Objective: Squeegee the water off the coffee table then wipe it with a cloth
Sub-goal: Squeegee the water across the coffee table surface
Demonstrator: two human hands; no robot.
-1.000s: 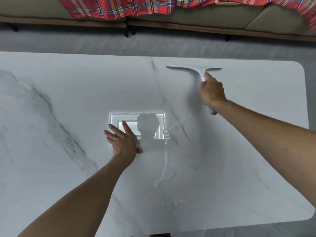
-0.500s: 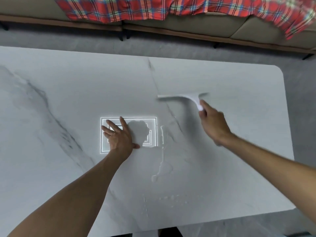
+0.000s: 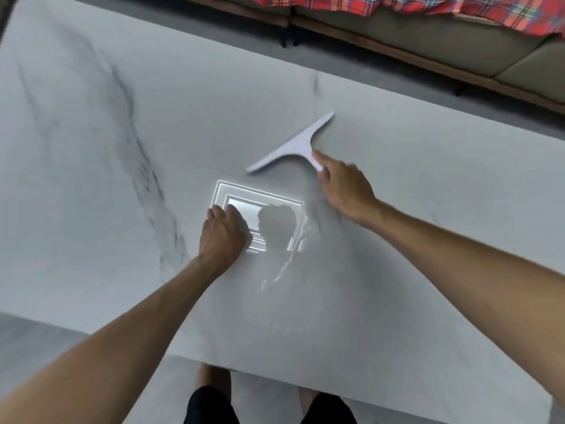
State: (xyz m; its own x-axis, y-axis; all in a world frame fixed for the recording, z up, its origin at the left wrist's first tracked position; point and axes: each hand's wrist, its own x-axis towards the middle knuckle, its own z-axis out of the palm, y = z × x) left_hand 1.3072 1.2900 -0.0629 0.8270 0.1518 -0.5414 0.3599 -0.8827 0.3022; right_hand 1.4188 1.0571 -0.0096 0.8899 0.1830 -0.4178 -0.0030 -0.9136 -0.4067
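Note:
A white marble coffee table (image 3: 91, 185) fills the view. My right hand (image 3: 344, 188) grips the handle of a white squeegee (image 3: 295, 145), whose blade lies slanted on the tabletop near the middle. A streak of water (image 3: 287, 264) runs down the table just below the blade toward the near edge. My left hand (image 3: 221, 235) rests on the table left of the water, fingers bent at the knuckles. No cloth is in view.
A ceiling light's bright rectangular reflection (image 3: 260, 194) sits beside my left hand. A beige sofa (image 3: 428, 44) with a red plaid blanket (image 3: 458, 7) runs along the table's far side. Grey floor (image 3: 18, 325) shows at the near left corner.
My right hand has drawn the squeegee from the far side toward the middle of the table and turned its blade to a slant. My left hand's fingers have bent; the camera has tilted.

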